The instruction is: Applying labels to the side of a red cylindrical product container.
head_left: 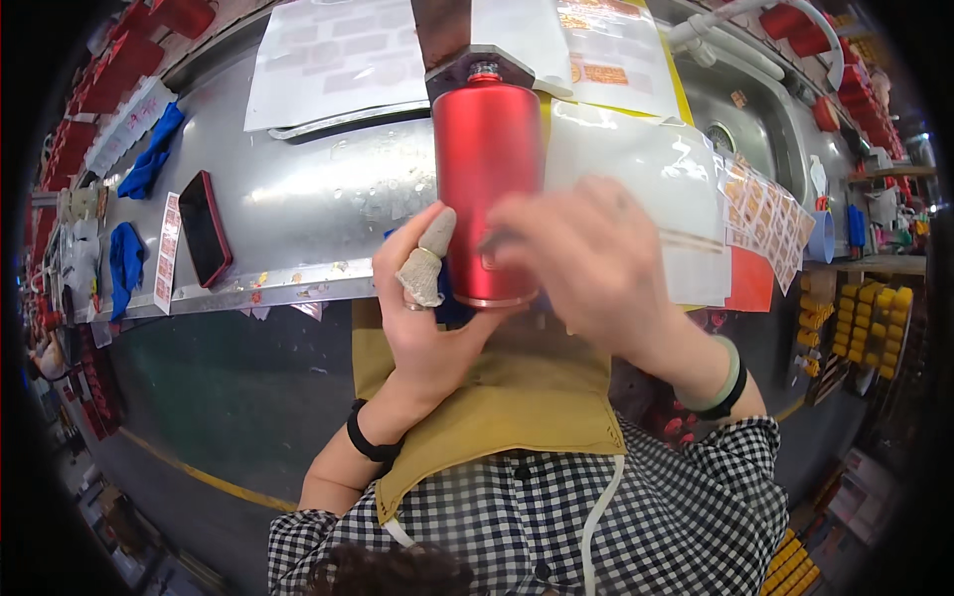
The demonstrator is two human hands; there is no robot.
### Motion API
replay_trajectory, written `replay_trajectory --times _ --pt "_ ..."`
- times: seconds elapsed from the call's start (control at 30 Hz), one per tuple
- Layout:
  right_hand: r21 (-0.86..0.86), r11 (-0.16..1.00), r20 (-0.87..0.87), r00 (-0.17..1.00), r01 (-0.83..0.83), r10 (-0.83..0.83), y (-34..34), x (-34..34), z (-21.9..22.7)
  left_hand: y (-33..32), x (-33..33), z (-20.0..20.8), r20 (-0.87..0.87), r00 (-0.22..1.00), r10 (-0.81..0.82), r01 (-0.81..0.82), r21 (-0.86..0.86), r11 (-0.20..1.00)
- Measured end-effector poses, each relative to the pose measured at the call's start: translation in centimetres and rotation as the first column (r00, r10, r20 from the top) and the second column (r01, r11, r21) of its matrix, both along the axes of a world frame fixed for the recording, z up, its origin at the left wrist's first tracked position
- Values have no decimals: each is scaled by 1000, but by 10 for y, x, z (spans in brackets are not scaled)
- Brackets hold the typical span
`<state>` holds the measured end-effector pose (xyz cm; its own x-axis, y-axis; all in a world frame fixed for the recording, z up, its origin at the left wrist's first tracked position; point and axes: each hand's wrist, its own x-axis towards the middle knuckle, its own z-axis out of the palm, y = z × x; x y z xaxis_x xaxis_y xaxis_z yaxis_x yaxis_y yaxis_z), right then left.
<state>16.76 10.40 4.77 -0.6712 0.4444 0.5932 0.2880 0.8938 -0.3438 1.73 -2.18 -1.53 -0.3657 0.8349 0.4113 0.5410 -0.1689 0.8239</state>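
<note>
A glossy red metal bottle (pixel 487 164) stands out over the near edge of the steel table, its narrow threaded neck pointing away from me. My left hand (pixel 422 298) grips its lower left side and base; pale cloth-like covers wrap one fingertip and part of that finger. My right hand (pixel 596 258) is smeared by motion at the bottle's lower right. Its fingers are pinched together against the red surface, over something small and dark that I cannot make out. A dark holder (pixel 482 65) with angled edges sits behind the bottle's neck.
Steel table (pixel 328 179) carries printed sheets (pixel 338 60) and a white plastic sheet (pixel 636 179). A dark red phone (pixel 206 230) and blue cloths (pixel 154 154) lie at left. At far right are a sink (pixel 745 109), a loose patterned sheet (pixel 760 214) and a blue cup (pixel 822 236).
</note>
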Motion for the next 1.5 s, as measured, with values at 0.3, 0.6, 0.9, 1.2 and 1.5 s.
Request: replay_trajectory --times 0.3,0.6,0.9,1.2,1.5 --pt "180 984 -106 994 0 19 30 4 -19 2 -16 -2 -20 995 -101 99 -98 990" --pt "287 951 -42 994 112 -105 99 -23 6 10 -13 0 -123 990 -65 62 -28 998" --pt "310 947 -73 995 85 -66 110 -25 19 7 -15 -7 -81 995 -58 53 -60 997" --pt "73 936 -88 932 -345 350 20 8 -11 5 -26 -11 -155 979 -134 115 -127 985" --pt "236 970 -93 992 -64 88 44 6 -21 4 -24 -11 -86 989 -124 113 -120 986"
